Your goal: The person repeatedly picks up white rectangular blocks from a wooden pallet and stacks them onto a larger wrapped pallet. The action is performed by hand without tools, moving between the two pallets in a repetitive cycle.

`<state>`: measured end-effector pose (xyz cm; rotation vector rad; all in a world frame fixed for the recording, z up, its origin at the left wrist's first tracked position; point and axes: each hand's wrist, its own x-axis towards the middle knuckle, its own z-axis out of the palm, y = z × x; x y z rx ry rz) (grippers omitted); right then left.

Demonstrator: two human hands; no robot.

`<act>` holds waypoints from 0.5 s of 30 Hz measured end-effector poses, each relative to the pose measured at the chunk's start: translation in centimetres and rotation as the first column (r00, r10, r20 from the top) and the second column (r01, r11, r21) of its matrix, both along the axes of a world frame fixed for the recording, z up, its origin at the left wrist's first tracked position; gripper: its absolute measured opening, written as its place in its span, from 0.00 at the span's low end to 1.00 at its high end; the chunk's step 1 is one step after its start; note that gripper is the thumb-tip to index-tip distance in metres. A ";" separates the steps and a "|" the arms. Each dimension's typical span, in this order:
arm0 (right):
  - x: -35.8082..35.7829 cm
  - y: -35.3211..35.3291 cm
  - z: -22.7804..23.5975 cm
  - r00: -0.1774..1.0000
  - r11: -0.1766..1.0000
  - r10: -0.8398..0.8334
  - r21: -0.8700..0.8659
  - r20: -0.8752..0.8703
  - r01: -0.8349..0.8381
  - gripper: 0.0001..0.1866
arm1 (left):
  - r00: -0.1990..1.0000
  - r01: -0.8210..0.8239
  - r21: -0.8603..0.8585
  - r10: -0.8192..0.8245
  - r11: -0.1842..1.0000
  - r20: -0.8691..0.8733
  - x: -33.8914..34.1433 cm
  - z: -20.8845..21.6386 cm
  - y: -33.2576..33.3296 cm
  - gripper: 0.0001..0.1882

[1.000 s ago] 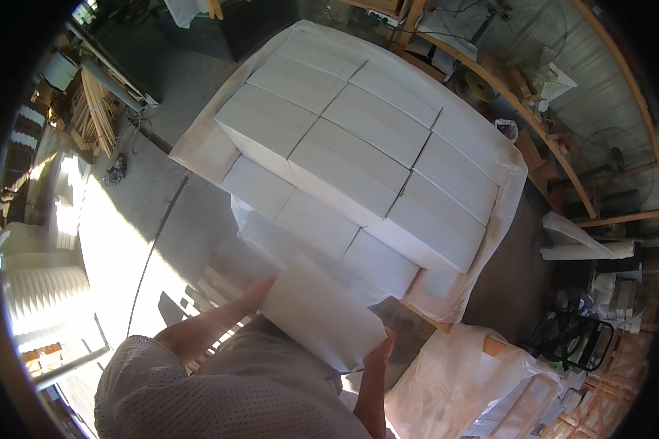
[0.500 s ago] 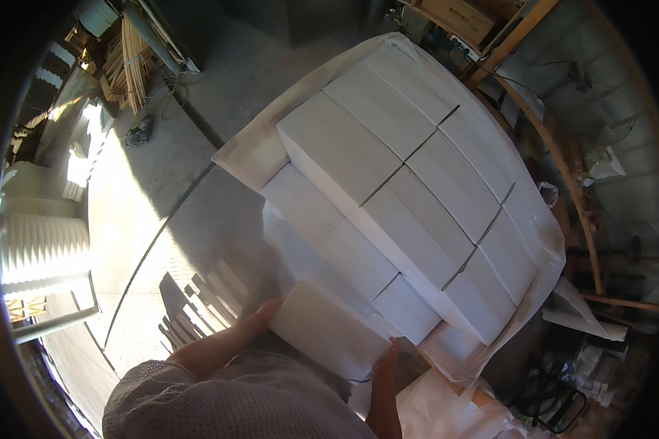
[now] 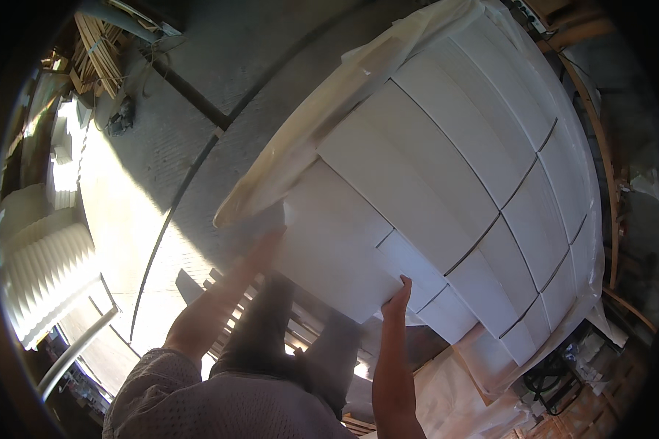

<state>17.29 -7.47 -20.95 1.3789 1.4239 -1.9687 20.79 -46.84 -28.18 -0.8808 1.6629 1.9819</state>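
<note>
A plain white box (image 3: 337, 238) is held between my two hands, up against the near left side of a large stack of white boxes (image 3: 454, 161). My left hand (image 3: 272, 247), slightly blurred, grips its left end. At the opposite end, my right hand (image 3: 397, 298) clasps the near right corner, thumb on top. Lower white boxes (image 3: 414, 263) of the stack show beyond my right hand. A translucent plastic sheet (image 3: 300, 154) runs up along the stack's left side and round its far edge.
Wooden slats (image 3: 231, 296) lie below my left forearm. Left on the floor stand a corrugated white roll (image 3: 47, 263) and a metal pipe (image 3: 77, 355). Bundled wood strips (image 3: 99, 55) lean at the far left. A curved-looking wooden beam (image 3: 600, 146) borders the right.
My hands have carried the white box forward from near my body to the stack's left side. The view has shifted closer to the stack, and my legs now show.
</note>
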 end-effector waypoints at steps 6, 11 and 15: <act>-5.1 -5.1 -2.0 0.995 0.998 0.055 -0.023 0.079 -0.053 0.39 | 0.929 0.181 -0.673 -0.349 0.717 -0.121 -2.4 -0.2 -2.0 0.27; -4.7 -7.0 -0.9 0.996 0.998 -0.055 -0.010 0.069 0.056 0.40 | 0.953 -0.062 -0.454 -0.083 0.889 -0.293 -2.3 0.7 0.0 0.28; -0.9 -6.2 -1.5 0.960 0.985 -0.106 -0.103 0.260 0.137 0.37 | 0.974 -0.179 -0.107 0.161 0.978 -0.158 -2.0 -0.8 1.6 0.25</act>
